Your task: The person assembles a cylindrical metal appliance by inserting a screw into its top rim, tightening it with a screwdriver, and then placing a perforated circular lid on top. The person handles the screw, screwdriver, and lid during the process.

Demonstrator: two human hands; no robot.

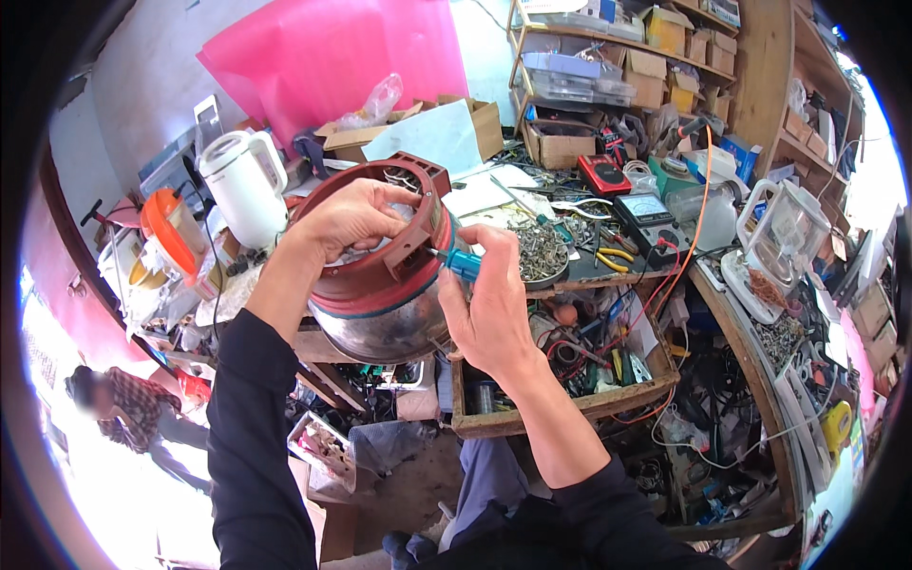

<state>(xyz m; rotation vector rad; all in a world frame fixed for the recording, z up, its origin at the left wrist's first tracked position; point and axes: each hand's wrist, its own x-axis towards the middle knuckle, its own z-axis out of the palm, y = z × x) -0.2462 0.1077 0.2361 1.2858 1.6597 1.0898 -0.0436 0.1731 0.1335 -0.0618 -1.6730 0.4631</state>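
A round metal appliance (380,334) with a red-brown plastic ring (328,271) stands at the table's front edge, its ring side up and open. My left hand (356,218) lies over the ring, fingers curled at its inner edge; what the fingertips touch inside is partly hidden. In my right hand (496,313) is a screwdriver with a teal handle (463,264). Its tip points left at the side of the ring, by a small block with openings. Whether the tip sits on a screw is too small to tell.
Right of the appliance are a tray of screws (543,255), yellow-handled pliers (616,258), a red meter (603,175) and a black meter (648,223). Below them juts an open wooden drawer (570,414) of tools and wires. A white jug (245,185) stands left. Another person (142,408) sits at far left.
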